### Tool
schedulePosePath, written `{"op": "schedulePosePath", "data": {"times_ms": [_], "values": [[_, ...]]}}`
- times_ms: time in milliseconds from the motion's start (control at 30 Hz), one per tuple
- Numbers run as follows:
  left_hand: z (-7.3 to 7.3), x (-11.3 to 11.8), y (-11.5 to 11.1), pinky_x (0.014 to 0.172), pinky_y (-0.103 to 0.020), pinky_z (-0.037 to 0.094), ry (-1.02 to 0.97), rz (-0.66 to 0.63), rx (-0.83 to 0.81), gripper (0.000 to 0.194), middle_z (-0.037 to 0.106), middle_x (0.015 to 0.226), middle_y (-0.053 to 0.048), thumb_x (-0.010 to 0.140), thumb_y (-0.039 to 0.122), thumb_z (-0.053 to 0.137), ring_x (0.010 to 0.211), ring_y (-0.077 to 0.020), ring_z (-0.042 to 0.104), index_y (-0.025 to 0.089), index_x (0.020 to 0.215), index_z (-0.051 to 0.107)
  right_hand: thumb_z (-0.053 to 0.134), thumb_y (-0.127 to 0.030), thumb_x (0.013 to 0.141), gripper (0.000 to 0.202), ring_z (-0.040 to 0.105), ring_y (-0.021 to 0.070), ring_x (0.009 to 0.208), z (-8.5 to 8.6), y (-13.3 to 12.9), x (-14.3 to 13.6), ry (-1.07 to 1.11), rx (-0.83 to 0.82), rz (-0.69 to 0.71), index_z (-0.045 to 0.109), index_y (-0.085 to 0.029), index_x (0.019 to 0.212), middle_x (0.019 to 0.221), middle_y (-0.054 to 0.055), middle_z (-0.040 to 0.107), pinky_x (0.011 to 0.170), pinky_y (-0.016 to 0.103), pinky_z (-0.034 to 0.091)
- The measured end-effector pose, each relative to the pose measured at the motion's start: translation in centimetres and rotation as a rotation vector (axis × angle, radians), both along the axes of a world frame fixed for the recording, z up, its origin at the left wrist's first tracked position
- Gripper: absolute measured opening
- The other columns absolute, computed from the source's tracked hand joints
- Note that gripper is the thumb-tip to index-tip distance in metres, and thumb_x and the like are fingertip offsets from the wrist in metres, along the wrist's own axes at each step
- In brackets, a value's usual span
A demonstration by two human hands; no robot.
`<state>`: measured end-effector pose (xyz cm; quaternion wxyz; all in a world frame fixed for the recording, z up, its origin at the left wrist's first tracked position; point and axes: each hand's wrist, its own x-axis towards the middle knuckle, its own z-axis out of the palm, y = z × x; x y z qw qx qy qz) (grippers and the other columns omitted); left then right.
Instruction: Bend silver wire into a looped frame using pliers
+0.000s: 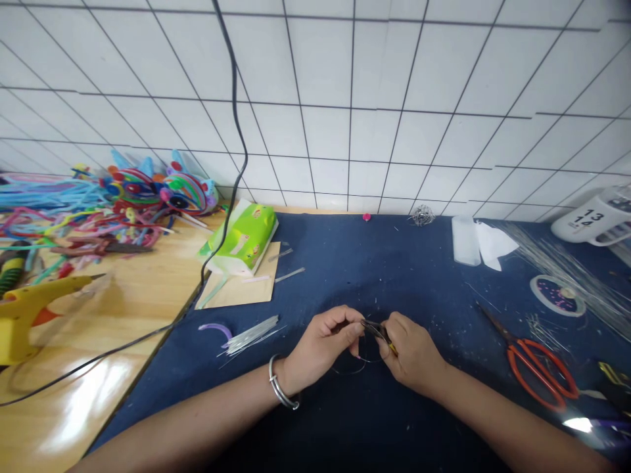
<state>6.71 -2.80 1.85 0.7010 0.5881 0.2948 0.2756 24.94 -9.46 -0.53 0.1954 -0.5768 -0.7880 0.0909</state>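
Note:
My right hand (409, 348) is closed around a pair of pliers (377, 330) with dark jaws and a bit of yellow on the handle. The jaws point left and meet the fingertips of my left hand (332, 338). Between thumb and forefinger, that left hand pinches a thin wire (363, 359), which curves down below the pliers in a loop. Where the jaws grip the wire is too small to make out. A bundle of cut silvery wires (252, 335) lies left of my left hand, beside a purple curved strip (215, 327).
Red-handled scissors (539, 374) lie right of my right hand, near a round dish (557, 294) and long wires (586, 279). A green tissue pack (244, 236) sits at the back left. A black cable (235, 112) hangs down past a yellow glue gun (44, 309). A white mug (591, 215) stands far right.

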Motion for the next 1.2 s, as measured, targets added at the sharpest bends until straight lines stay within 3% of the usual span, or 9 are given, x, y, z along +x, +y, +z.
{"op": "schedulePosePath", "data": {"times_ms": [200,600,1200], "values": [[0.11,-0.06,0.01,0.059,-0.023,0.039,-0.007,-0.021,-0.006,0.017,0.052,0.057,0.002,0.083,0.028,0.050,0.054,-0.0081,0.048,0.012,0.081,0.054,0.039,-0.024,0.084,0.016,0.044,0.0156,0.070,0.30,-0.07,-0.15,-0.002,-0.005,-0.015,0.051,-0.014,0.081,0.075,0.005,0.046,0.062,0.029,0.037],[-0.41,0.26,-0.03,0.051,-0.020,0.037,-0.101,-0.021,-0.231,0.017,0.051,0.061,0.001,0.081,0.029,0.053,0.050,-0.0067,0.046,0.012,0.080,0.054,0.040,-0.025,0.084,0.017,0.045,0.0151,0.068,0.32,-0.06,-0.16,0.004,0.038,-0.020,0.051,-0.014,0.079,0.074,0.006,0.047,0.062,0.028,0.038],[-0.40,0.14,0.22,0.049,-0.020,0.037,-0.132,-0.081,-0.343,0.016,0.050,0.063,0.001,0.078,0.027,0.057,0.047,-0.0051,0.045,0.011,0.078,0.054,0.040,-0.019,0.080,0.013,0.042,0.0138,0.064,0.46,-0.19,-0.18,-0.125,0.059,-0.009,0.049,-0.015,0.072,0.072,0.005,0.047,0.056,0.026,0.033]]}}
